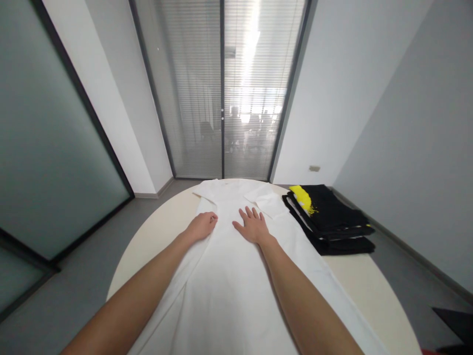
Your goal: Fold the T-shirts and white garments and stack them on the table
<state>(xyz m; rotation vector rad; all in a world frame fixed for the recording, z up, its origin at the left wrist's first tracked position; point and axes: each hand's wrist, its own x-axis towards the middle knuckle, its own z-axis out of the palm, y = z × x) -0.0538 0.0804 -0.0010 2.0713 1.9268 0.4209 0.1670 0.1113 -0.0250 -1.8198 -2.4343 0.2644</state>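
A white T-shirt (232,276) lies spread over the table, its far end near the far edge and its near part running out of view below. A long fold runs down its left side. My left hand (202,225) is closed on the shirt at this folded left edge, below the left sleeve (207,191). My right hand (253,226) rests palm down on the shirt's upper middle, fingers spread. Just beyond it lies the right sleeve (269,201).
The round cream table (144,241) carries a stack of folded black clothes (332,209) at the right, the top one with a yellow print. Beyond stand glass doors with blinds (199,98). A dark object (454,323) shows at the lower right.
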